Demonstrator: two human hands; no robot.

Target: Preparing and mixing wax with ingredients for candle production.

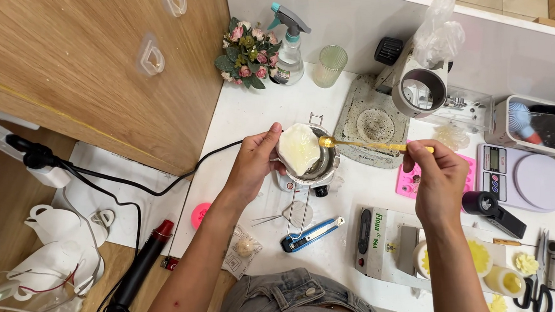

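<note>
Left hand [255, 161] grips a white wax block [298, 149] over the metal pot [320, 166]; right hand [436, 168] pinches a gold spoon [361, 144]. White box [378, 240] lies beneath; pink mould [413, 182] behind.

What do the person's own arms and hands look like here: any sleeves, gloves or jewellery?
Both arms are bare to the frame edge, no sleeves showing. The left hand and right hand wear no gloves, and no rings, watch or bracelets are visible. Grey-blue denim shows at the waist.

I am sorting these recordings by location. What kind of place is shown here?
Probably a home craft bench for melting wax or soap: a small metal melting pot on a white table, a pink silicone mould, and a digital scale.
</note>
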